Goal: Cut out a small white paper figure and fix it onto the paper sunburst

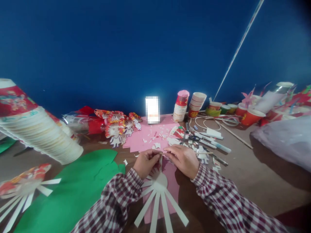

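The left sleeve (104,205) and the right sleeve (223,191) are cut long and loose from the same gingham-like cloth, in which white squares are set among deep maroon ones and paler, muted purple-red ones. At the wrists the fabric is drawn in, the left cuff (134,178) and the right cuff (201,174) being finely puckered, with soft folds formed behind them. The left hand (147,161) and the right hand (182,159) are seen bare beyond the gathered edges.
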`<state>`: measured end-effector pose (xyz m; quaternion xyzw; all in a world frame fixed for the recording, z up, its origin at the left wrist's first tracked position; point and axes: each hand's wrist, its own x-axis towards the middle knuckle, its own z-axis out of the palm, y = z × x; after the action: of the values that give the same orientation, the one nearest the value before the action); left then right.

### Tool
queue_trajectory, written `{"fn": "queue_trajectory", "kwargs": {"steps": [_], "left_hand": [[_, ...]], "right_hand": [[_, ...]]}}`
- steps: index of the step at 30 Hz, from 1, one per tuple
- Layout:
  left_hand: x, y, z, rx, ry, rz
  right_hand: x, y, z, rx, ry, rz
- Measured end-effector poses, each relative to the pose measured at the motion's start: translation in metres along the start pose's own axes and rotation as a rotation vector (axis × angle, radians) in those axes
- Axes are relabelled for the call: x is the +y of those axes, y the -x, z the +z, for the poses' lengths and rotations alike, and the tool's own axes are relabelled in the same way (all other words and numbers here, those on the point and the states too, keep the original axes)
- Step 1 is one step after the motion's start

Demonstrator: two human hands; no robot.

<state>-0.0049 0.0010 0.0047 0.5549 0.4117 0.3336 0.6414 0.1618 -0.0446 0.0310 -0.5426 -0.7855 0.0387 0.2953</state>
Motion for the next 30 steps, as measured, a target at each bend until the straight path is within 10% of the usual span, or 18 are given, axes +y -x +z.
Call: {"fn": "queue_trajectory", "kwargs": {"steps": [30], "left_hand": [[-0.004, -0.002, -0.003, -0.029, -0.004, 0.064]], "right_hand": [[-0.004, 0.002, 0.007, 0.057, 0.19, -0.13]]}}
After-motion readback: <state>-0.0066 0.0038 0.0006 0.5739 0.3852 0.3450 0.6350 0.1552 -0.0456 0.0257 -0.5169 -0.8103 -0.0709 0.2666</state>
